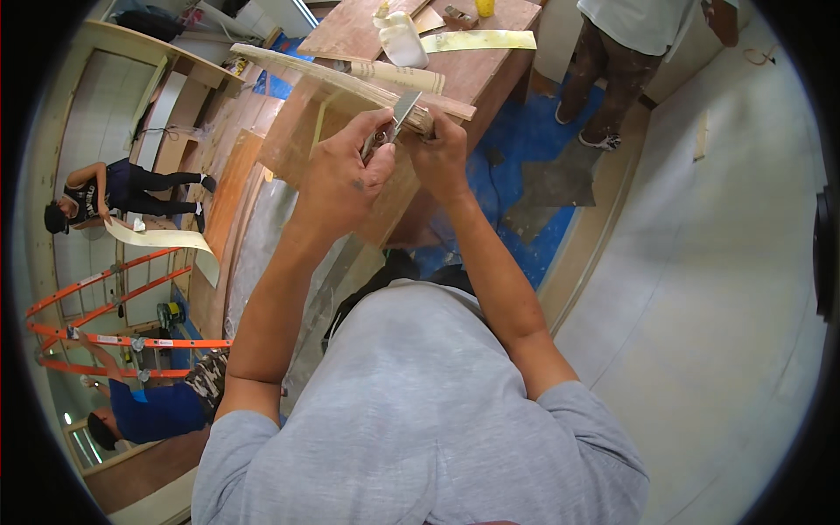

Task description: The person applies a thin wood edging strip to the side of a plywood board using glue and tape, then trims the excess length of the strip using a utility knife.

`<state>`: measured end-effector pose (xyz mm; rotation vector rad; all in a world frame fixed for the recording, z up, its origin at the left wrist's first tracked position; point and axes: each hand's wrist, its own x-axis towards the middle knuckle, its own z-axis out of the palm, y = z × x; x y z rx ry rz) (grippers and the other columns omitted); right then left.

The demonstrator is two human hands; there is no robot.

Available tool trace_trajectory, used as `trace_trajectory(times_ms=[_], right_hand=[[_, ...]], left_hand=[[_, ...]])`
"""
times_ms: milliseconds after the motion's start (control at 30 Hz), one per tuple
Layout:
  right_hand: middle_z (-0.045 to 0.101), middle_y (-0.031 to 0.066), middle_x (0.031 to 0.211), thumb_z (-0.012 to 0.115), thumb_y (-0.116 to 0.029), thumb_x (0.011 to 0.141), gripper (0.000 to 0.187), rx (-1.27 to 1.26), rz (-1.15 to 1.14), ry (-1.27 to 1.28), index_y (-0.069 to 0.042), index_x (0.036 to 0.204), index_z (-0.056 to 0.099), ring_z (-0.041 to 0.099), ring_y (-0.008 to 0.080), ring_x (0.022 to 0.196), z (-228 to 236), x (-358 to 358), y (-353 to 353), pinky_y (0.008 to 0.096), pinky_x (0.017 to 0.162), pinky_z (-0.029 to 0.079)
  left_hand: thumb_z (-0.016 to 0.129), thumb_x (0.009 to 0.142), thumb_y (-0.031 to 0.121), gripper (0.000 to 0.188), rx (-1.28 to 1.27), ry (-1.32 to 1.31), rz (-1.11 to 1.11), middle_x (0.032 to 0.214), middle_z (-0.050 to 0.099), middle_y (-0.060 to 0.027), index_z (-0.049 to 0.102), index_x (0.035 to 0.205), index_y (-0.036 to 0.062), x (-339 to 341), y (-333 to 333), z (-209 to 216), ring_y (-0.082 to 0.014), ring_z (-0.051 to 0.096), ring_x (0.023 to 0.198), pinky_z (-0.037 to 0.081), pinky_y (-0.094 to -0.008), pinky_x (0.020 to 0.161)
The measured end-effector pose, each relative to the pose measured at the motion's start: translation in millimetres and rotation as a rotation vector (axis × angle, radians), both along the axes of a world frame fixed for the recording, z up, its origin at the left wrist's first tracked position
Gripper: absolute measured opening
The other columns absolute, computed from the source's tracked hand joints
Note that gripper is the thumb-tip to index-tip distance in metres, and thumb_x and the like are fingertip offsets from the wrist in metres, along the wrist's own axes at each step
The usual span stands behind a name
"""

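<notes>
The left hand's fingers [378, 163] pinch the handle of a putty knife [406, 106], thumb on one side, its broad metal blade pointing up and away. The right hand [437, 162] has its fingers bent around the near end of a long, rough-edged wooden strip [328, 80], just beside the blade; whether blade and wood touch, I cannot tell. The strip slants away to the upper left, over the plywood counter [354, 28].

Beyond the hands, on the counter, a rolled sheet [398, 76] lies near a white plastic bottle [402, 42]. A pale yellow strip [481, 40] stretches right from the bottle, and a small yellow container [485, 7] is at the far edge.

Blue floor covering [558, 245] shows right of the counter, where a person in a white shirt [626, 31] stands. Far left, a person in a dark top [86, 188] is by a curling pale sheet [166, 238]; nearer, another in a blue shirt [157, 411] is at an orange stepladder [96, 337].
</notes>
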<state>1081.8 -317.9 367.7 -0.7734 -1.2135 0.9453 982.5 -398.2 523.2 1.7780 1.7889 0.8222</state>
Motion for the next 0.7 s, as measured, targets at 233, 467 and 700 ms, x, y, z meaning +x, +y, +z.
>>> trace_trajectory(times_ms=[233, 467, 700], right_hand=[[0.077, 0.0169, 0.097, 0.082, -0.002, 0.081, 0.039, -0.004, 0.004, -0.014, -0.005, 0.119, 0.072, 0.077, 0.0247, 0.086, -2, 1, -1, 0.0352, 0.074, 0.058], [0.077, 0.0164, 0.097, 0.080, -0.001, 0.082, 0.037, -0.008, 0.011, -0.025, -0.005, 0.117, 0.072, 0.077, 0.0248, 0.086, 2, 2, -4, 0.0353, 0.074, 0.058], [0.078, 0.0145, 0.097, 0.077, -0.002, 0.084, 0.036, -0.093, 0.104, 0.055, -0.005, 0.120, 0.074, 0.077, 0.0230, 0.086, -6, 1, -5, 0.0349, 0.075, 0.058]], left_hand=[[0.066, 0.096, 0.009, 0.039, 0.015, 0.061, 0.005, 0.087, 0.066, -0.0036, 0.064, 0.136, 0.0047, 8, 4, 2, -0.0080, 0.053, 0.072, 0.046, -0.0268, 0.066], [0.066, 0.095, 0.010, 0.041, 0.000, 0.150, 0.016, 0.087, 0.068, -0.0085, 0.064, 0.136, 0.0042, 8, 4, 2, -0.0098, 0.057, 0.074, 0.049, -0.0272, 0.070], [0.067, 0.095, 0.010, 0.042, -0.043, 0.087, -0.032, 0.087, 0.069, -0.0073, 0.065, 0.136, 0.0038, 18, -5, 5, -0.0085, 0.055, 0.072, 0.048, -0.0270, 0.066]])
